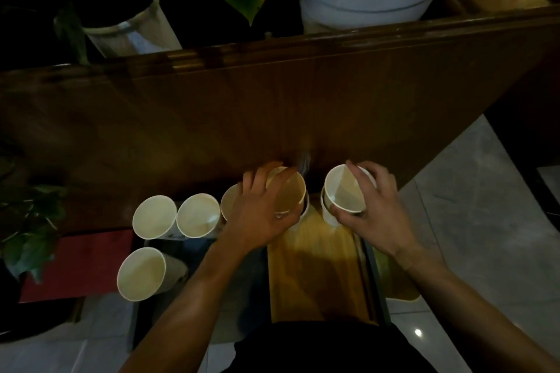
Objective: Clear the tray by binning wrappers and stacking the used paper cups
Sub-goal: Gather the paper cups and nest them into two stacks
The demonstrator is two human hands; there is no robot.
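L hand (260, 215) grips a cup (286, 189) at frame centre, fingers curled round its rim, cup tilted over another cup whose white rim shows just below it. R hand (368, 206) grips a 2nd cup (345, 188) right of centre, fingers wrapped on the rim and thumb at the near edge; it looks nested in a cup underneath.

Risks, as I judge them:
- Both hands busy w/ tilted cups: any leftover liquid could spill onto the tray (315, 269) or tabletop (272, 106).
- L cup going in at an angle could jam or crush the rim below, or tip that cup.
- L forearm passes close to the cup (228, 201) half under the hand; a sideways move could knock it, then its neighbours.
- 3 loose cups at left (154, 216) (198, 215) (141, 274) sit near the edge of a dark surface; a nudge may drop one.

Hard to tell:
- Dim light; cup contents unreadable.
- No wrappers or bin visible.
- How many cups sit under each held one: can't tell.
- Tray's near end cut off by the person's dark clothing; its left side is in shadow.
- What the left cups stand on is unclear.
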